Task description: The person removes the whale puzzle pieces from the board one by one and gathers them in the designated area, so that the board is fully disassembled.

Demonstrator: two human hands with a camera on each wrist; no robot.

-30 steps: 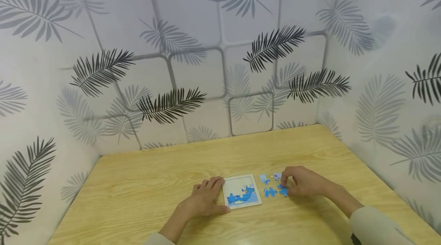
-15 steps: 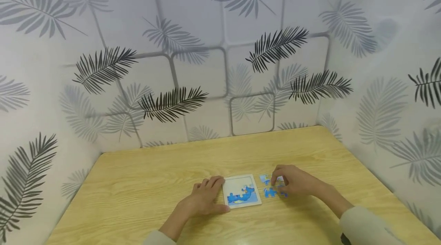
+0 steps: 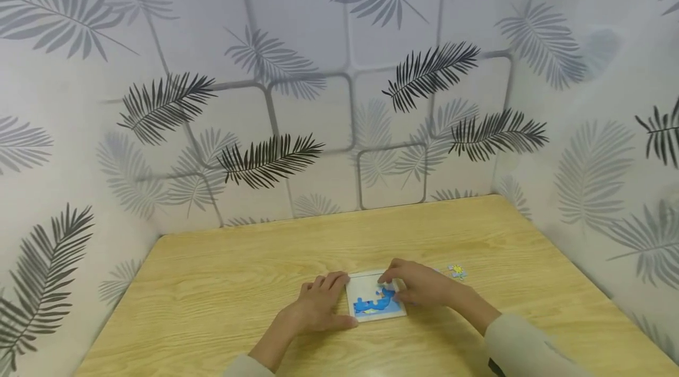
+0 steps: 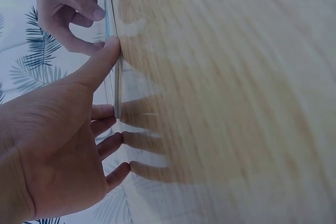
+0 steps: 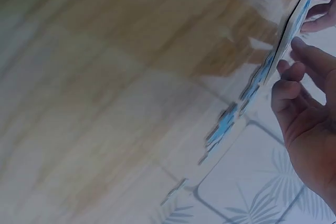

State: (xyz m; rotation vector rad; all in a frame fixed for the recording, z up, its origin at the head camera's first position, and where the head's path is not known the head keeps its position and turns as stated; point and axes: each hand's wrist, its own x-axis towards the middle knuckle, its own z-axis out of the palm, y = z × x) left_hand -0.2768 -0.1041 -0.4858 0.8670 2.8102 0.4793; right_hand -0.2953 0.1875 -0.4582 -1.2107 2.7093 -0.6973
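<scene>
A square puzzle board (image 3: 378, 320) with a pale rim lies on the table; blue sea-creature pieces (image 3: 373, 306) fill its lower part, and its upper part is bare. My left hand (image 3: 317, 309) braces it, fingers at the left edge and thumb at the near corner. In the left wrist view that thumb (image 4: 107, 51) presses the board's edge (image 4: 117, 87). My right hand (image 3: 424, 284) reaches over the board's right side, thumb and fingers bent together over a puzzle piece (image 3: 381, 285), mostly hidden by the fingertips. The right wrist view shows the right hand (image 5: 307, 103) close to the board.
Loose puzzle pieces (image 5: 223, 124) lie right of the board, partly covered by my right hand in the head view. One with a yellow sun (image 3: 457, 271) shows beyond the wrist. The wood-grain table (image 3: 254, 271) meets leaf-patterned walls (image 3: 318, 112) at the back and sides.
My right hand has moved left from the loose pieces to over the board, uncovering the sun piece. My left hand stays at the board's left edge.
</scene>
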